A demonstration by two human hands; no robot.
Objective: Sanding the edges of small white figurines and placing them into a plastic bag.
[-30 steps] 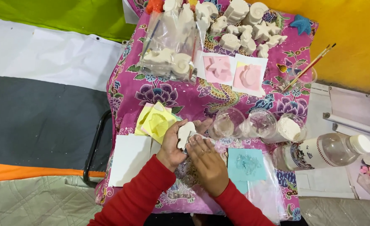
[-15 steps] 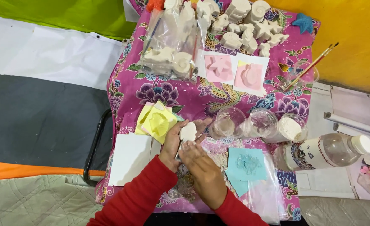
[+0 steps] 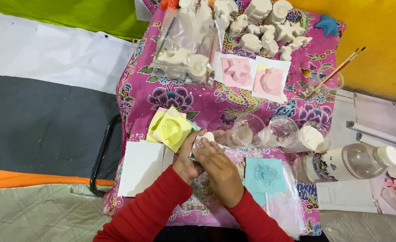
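Note:
A small white plaster figure (image 3: 205, 137) is gripped between both hands over the pink flowered tablecloth (image 3: 180, 96). My left hand (image 3: 186, 159) holds it from below and the left side. My right hand (image 3: 220, 168) lies across it, fingers pressed on its top, so most of the figure is hidden. Both arms wear red sleeves. Yellow moulds (image 3: 170, 128) lie just left of the hands, and a blue mould (image 3: 265, 174) lies just to the right.
Clear plastic cups (image 3: 248, 130), one with white powder (image 3: 313, 137), stand behind the hands. A plastic bottle (image 3: 352, 162) lies at right. Pink moulds (image 3: 251, 74), bagged and loose white plaster figures (image 3: 269, 27), brushes in a cup (image 3: 334, 74) and white sheets (image 3: 142, 166) surround them.
My right hand has slid up over the white figure and covers more of it. The figure has tilted and dropped slightly within both hands.

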